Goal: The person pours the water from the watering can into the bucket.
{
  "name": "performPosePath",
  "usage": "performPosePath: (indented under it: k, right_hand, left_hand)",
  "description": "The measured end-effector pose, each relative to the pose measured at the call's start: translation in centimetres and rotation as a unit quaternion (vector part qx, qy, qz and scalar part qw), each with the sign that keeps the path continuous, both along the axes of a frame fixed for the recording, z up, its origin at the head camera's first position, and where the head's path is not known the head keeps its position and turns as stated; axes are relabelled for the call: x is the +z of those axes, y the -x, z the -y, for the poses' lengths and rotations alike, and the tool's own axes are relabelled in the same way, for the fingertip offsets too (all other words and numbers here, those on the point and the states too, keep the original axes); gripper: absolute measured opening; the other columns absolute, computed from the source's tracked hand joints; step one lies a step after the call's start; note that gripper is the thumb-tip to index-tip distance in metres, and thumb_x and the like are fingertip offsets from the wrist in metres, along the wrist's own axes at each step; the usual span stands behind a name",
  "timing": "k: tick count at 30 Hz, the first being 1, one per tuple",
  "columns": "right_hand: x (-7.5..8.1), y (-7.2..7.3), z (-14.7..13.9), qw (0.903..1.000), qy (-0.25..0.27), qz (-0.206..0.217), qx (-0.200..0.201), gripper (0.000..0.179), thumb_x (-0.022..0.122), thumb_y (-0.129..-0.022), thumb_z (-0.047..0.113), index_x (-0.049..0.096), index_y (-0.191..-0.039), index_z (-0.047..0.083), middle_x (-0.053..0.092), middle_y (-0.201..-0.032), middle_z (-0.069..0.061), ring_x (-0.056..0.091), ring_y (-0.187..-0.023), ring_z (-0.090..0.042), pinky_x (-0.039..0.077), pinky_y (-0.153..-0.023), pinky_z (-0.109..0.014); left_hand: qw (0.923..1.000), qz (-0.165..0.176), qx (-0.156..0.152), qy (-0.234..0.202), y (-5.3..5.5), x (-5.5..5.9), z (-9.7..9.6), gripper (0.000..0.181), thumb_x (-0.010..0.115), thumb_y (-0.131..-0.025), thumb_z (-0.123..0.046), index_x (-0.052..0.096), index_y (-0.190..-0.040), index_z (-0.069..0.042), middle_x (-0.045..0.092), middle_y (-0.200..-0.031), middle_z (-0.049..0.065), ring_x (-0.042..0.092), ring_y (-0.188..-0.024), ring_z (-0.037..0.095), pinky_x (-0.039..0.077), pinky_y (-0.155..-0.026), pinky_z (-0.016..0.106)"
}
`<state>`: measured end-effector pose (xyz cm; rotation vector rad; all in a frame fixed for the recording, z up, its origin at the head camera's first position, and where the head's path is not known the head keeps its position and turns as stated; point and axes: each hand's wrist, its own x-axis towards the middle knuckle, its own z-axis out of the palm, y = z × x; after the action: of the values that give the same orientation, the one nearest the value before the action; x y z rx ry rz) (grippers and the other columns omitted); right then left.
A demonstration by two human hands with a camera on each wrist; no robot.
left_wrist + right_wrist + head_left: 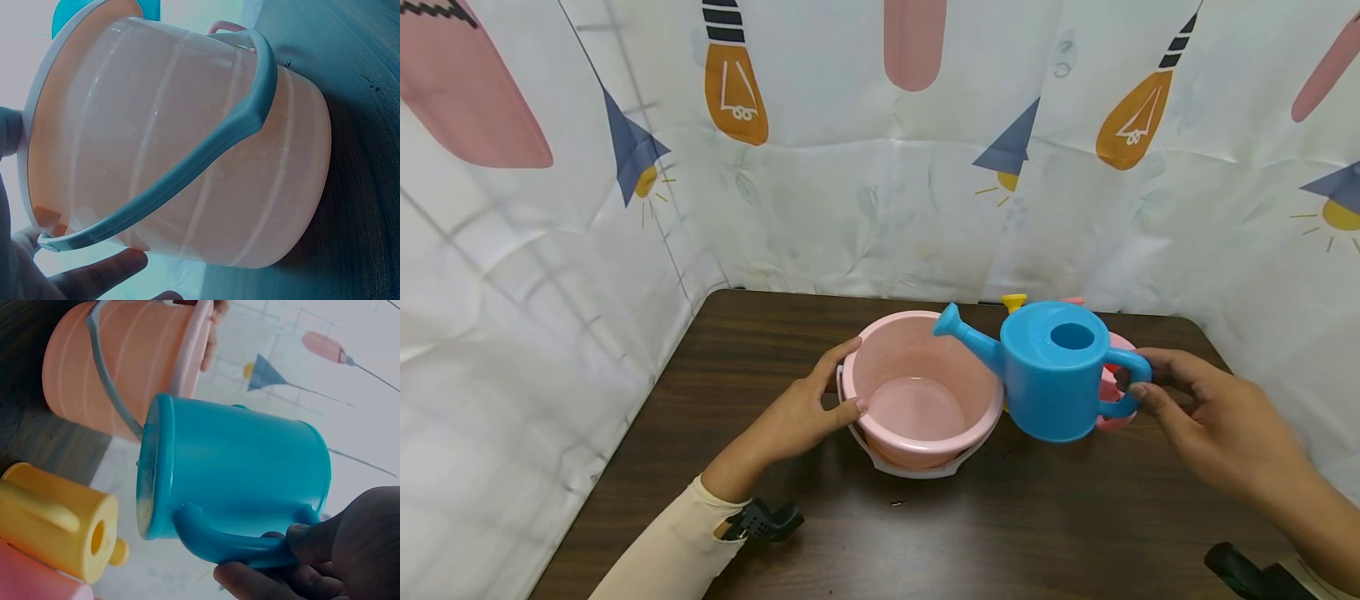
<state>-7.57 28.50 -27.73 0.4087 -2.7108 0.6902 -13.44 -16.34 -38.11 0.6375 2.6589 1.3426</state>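
A pink bucket (921,408) stands upright on the table, its pale carrying handle (187,178) hanging down around the side. My left hand (805,412) holds the bucket's left rim, thumb at the near edge and fingers spread along the outside. With my right hand (1213,417) I grip the loop handle of a blue toy watering can (1052,383), thumb against the loop. The can is raised beside the bucket, its spout (973,337) pointing left over the bucket's right rim. In the right wrist view, a yellow watering can (69,519) stands below and behind the blue one.
A pink item (37,575) stands next to the yellow can, mostly hidden behind the blue can in the head view. The dark wooden table (880,542) ends at a printed white curtain (850,208) at the back and left.
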Motion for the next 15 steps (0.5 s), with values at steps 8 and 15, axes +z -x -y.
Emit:
performPosePath:
  k: [8,15]
  right_hand:
    - [0.4,0.3,0.5,0.9990,0.003,-0.020,0.039,0.039,0.074,-0.093,0.003,0.065,-0.131,0.004,0.075,-0.106,-0.015,0.063,-0.083,0.010,0.045,-0.055,-0.019]
    - [1.3,1.1,0.9,0.9950,-0.037,-0.058,0.073,0.044,0.076,-0.089,-0.003,0.065,-0.131,0.003,0.073,-0.105,-0.011,0.067,-0.072,-0.006,0.045,-0.056,-0.017]
  left_hand:
    - [0.9999,0.006,-0.005,-0.007,0.0,0.0,0.0,0.081,0.065,-0.097,-0.047,0.017,-0.162,-0.042,0.064,-0.134,0.008,0.059,-0.124,0.027,0.043,-0.101,0.061]
    - [0.9999,0.007,-0.006,-0.007,0.1,-0.1,0.0,0.081,0.065,-0.097,-0.047,0.018,-0.162,-0.042,0.064,-0.133,0.007,0.059,-0.124,0.026,0.042,-0.101,0.062]
